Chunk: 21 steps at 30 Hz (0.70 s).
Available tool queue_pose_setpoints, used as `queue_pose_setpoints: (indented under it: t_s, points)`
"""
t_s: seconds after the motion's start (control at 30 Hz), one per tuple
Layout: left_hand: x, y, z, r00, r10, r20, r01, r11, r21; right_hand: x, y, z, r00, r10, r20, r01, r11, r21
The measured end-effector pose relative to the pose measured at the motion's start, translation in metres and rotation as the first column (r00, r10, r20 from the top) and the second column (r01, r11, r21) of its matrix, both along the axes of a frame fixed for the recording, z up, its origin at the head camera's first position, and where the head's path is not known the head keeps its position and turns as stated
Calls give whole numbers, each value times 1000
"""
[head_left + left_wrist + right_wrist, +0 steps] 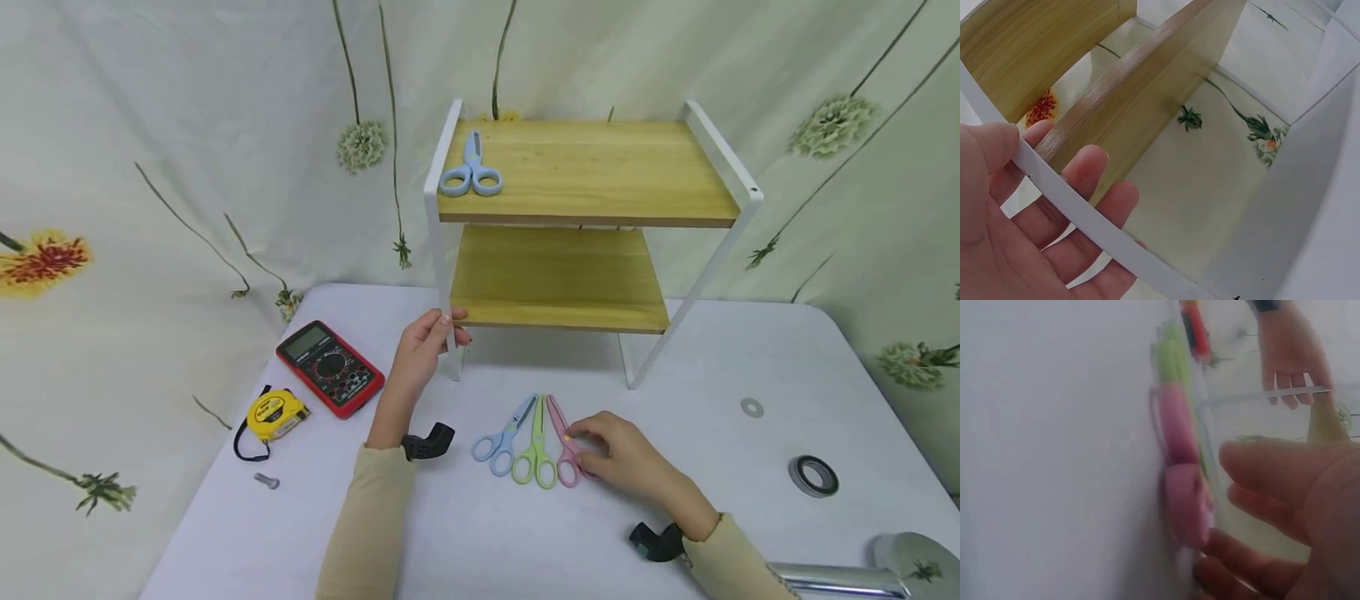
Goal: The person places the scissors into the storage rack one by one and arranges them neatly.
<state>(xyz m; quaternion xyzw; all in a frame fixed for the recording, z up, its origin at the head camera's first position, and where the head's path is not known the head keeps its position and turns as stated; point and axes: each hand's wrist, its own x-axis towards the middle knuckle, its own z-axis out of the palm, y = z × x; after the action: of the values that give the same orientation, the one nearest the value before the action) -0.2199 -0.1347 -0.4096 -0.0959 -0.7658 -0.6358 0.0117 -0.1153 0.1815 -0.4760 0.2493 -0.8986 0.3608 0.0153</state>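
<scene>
A two-tier shelf [585, 275] with wooden boards and white legs stands at the back of the table. My left hand [416, 354] grips its left leg at the lower board; in the left wrist view the thumb lies on the white leg [1079, 214] and the fingers reach behind it. Below the shelf, blue scissors [514, 426], green scissors [537, 442] and pink scissors [557, 415] lie in a row. My right hand [626, 454] is at the pink scissors, thumb and fingers spread apart around the handle's right side. Another pair of blue scissors [473, 162] lies on the top board.
To the left lie a red multimeter [331, 368], a yellow tape measure [275, 414] and a bolt [267, 481]. On the right are a washer [752, 407], a roll of black tape [813, 476] and a metal cylinder on a round base [840, 579]. A floral cloth hangs behind.
</scene>
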Motion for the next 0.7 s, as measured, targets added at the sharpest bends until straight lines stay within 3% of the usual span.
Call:
queue_pose_setpoints:
  t_s: [0.17, 0.5, 0.7]
  points:
    - [2, 1, 0, 1000, 2, -4, -2, 1000, -4, 3, -5, -8, 999, -50, -5, 50, 998, 41]
    - [1, 1, 1, 1000, 10, -30, -11, 1000, -14, 8, -17, -5, 988, -149, -35, 153, 976, 155]
    - [1, 1, 0, 999, 10, -32, -11, 1000, -10, 7, -18, -3, 979, -201, 19, 194, 965, 177]
